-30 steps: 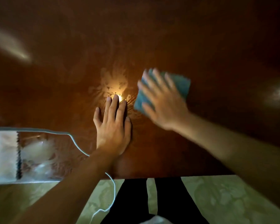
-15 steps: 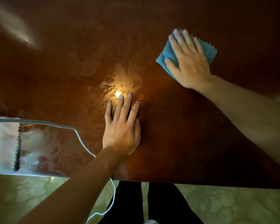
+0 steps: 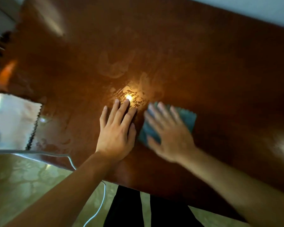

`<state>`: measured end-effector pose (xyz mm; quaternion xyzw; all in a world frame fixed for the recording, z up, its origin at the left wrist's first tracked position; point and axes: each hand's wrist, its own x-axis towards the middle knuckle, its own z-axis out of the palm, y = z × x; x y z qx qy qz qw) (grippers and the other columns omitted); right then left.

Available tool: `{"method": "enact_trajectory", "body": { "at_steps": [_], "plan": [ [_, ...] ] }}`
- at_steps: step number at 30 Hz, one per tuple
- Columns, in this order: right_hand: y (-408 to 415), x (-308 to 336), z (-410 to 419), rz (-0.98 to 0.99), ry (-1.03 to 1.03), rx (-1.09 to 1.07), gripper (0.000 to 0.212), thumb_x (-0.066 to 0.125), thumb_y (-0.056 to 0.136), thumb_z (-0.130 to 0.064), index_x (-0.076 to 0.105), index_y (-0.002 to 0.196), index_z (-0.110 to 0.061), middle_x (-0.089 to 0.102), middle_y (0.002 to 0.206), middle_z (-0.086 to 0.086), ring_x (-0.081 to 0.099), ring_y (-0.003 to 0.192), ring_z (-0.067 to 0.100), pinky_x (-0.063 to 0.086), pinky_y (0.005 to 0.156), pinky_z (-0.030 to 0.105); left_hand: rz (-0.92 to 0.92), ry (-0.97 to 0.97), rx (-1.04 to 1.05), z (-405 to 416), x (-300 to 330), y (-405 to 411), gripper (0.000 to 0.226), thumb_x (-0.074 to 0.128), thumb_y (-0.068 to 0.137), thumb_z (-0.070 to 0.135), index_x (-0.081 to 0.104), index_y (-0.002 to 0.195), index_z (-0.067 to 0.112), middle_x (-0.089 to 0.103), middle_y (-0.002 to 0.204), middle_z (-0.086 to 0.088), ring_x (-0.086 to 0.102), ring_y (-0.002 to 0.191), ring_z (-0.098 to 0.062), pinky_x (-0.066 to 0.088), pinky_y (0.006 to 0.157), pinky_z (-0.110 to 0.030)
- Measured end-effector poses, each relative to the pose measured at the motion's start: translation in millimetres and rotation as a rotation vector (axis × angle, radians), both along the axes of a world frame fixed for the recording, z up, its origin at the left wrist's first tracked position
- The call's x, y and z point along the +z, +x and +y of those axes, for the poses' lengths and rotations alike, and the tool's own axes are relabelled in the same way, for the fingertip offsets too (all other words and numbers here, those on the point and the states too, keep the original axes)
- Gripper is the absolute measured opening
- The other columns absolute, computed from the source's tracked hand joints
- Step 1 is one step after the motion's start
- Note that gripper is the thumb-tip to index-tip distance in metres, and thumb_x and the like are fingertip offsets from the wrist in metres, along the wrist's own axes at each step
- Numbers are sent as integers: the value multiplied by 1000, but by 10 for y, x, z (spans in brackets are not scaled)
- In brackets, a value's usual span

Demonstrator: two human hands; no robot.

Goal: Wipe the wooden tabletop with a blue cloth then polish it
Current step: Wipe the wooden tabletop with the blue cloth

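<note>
The left hand lies flat, palm down, on the glossy dark brown wooden bench, fingers straight and close together, its grip holding nothing. Just beside it the right hand, blurred, presses flat with spread, straight fingers on the folded blue cloth with a zigzag edge, which lies on the bench near its front edge. A bright point of light reflects at the left fingertips. A white cloth with a zigzag edge lies at the bench's left. No writing can be read.
</note>
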<state>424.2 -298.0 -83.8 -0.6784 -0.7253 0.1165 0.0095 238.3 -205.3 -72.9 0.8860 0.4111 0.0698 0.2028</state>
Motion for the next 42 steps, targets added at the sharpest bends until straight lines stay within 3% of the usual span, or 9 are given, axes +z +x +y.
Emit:
{"method": "enact_trajectory", "body": {
  "at_steps": [6, 9, 14, 18, 25, 29, 34, 38, 42],
  "plan": [
    [908, 38, 1612, -119, -6, -359, 74, 15, 101, -57, 14, 163, -17, 10, 172, 8, 6, 159, 30, 5, 128, 50, 103, 9, 164, 201, -37, -116, 52, 34, 103, 35, 41, 151, 16, 25, 165, -9, 10, 155, -28, 0, 121, -56],
    [425, 11, 1365, -88, 52, -328, 73, 22, 102, -55, 18, 163, -14, 13, 171, 11, 8, 158, 32, 8, 128, 53, 95, 27, 214, 372, -45, -105, 52, 34, 104, 35, 38, 153, 17, 23, 165, -9, 8, 155, -29, 1, 121, -57],
    [-762, -13, 184, 45, 10, 32, 70, 35, 103, -51, 27, 161, -12, 19, 170, 10, 7, 159, 31, 12, 126, 56, 126, 44, 194, 629, -62, -96, 54, 31, 104, 37, 39, 153, 16, 25, 165, -10, 11, 155, -31, 4, 121, -59],
    [-348, -40, 448, 34, 20, 102, 68, 34, 103, -52, 31, 160, -14, 23, 169, 7, 15, 158, 27, 13, 127, 50, 123, 64, 188, 583, -138, -112, 53, 31, 104, 38, 40, 152, 17, 27, 164, -8, 12, 155, -30, 6, 121, -58],
    [1222, 40, 2036, -93, 6, -332, 73, 21, 102, -53, 16, 163, -13, 12, 171, 11, 8, 158, 31, 8, 128, 52, 114, 88, 180, 581, -183, -132, 52, 31, 105, 38, 38, 153, 18, 26, 165, -7, 10, 155, -29, 3, 122, -56],
    [696, 26, 1872, -67, 59, -351, 73, 23, 102, -50, 18, 163, -11, 12, 171, 13, 8, 158, 34, 9, 127, 55, 102, 81, 175, 596, -188, -151, 51, 31, 106, 38, 39, 153, 18, 26, 165, -7, 9, 155, -29, 3, 123, -57],
    [-379, -67, 576, 3, 39, 58, 70, 30, 105, -50, 22, 162, -10, 13, 171, 11, 5, 159, 31, 10, 127, 55, 91, 82, 179, 604, -188, -153, 51, 31, 106, 40, 41, 152, 19, 28, 164, -7, 12, 155, -28, 5, 123, -56],
    [-345, -88, 350, 26, 0, 205, 69, 34, 103, -53, 28, 160, -15, 17, 170, 7, 9, 159, 27, 10, 127, 50, 75, 83, 181, 604, -191, -157, 51, 33, 106, 39, 41, 152, 19, 29, 163, -7, 13, 155, -28, 6, 123, -57],
    [312, -101, 1107, -28, 86, -32, 70, 32, 102, -53, 28, 161, -16, 22, 169, 8, 18, 157, 30, 17, 127, 51, 74, 71, 181, 600, -178, -140, 50, 36, 105, 37, 42, 151, 18, 29, 163, -8, 13, 155, -30, 6, 122, -58]
  ]
}}
